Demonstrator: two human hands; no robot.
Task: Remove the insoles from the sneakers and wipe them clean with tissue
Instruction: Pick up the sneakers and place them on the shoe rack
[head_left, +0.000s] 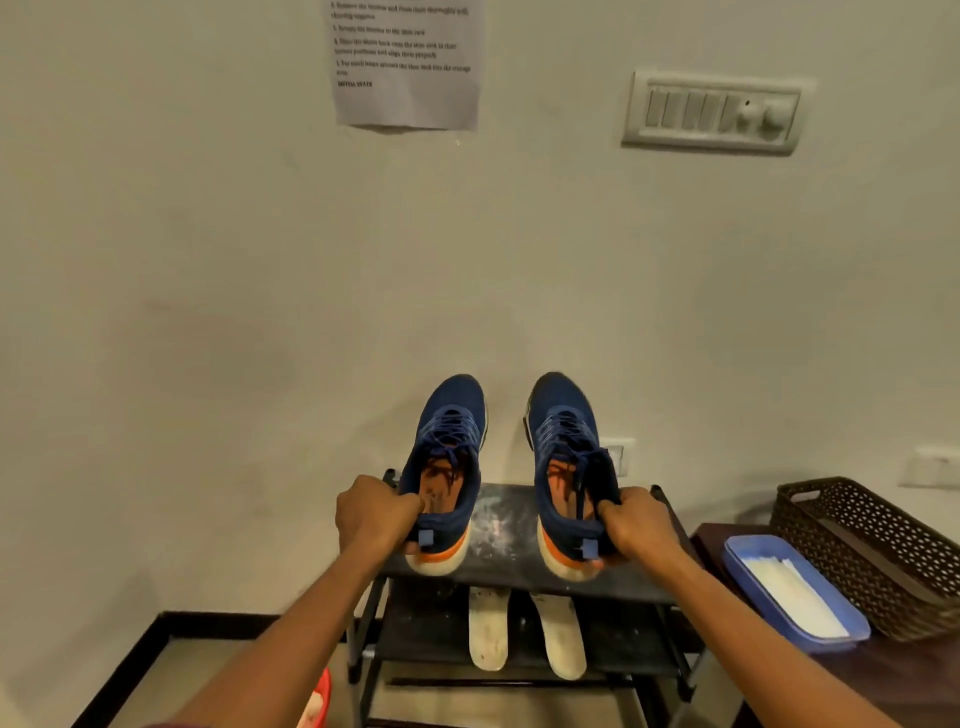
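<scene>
Two blue sneakers with orange lining and white-orange soles are lifted above the top shelf of a black shoe rack (506, 540), toes pointing at the wall. My left hand (376, 514) grips the heel collar of the left sneaker (447, 457). My right hand (636, 522) grips the heel collar of the right sneaker (566, 467). Two whitish insoles lie side by side on the lower shelf, the left insole (488, 631) and the right insole (563, 636).
A blue tray (748, 571) holding white tissue (792, 595) sits on a dark table at the right, beside a brown perforated basket (878, 551). A red object (318, 699) lies on the floor at the rack's left. The wall carries a paper sheet and a switch panel.
</scene>
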